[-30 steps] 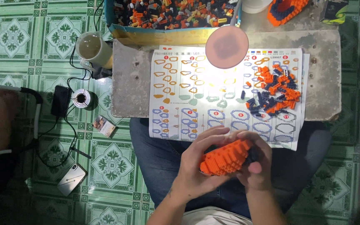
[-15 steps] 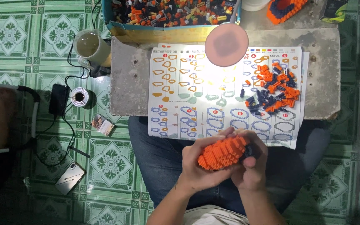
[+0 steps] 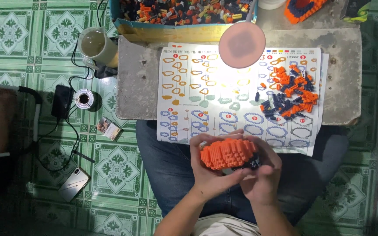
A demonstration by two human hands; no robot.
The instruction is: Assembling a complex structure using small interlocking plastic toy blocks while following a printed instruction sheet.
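The orange block model (image 3: pixel 227 153) was a chunky, studded lump of small bricks with a dark patch at its lower right. It sat tilted, cradled between both hands above the lap, just below the table's near edge.

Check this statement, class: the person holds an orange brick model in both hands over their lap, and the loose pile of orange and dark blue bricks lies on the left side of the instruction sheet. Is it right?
Not quite. The loose pile of bricks lies on the right side of the instruction sheet, not the left, as the head view shows. The rest holds: the left hand and right hand both hold the orange brick model over the lap.
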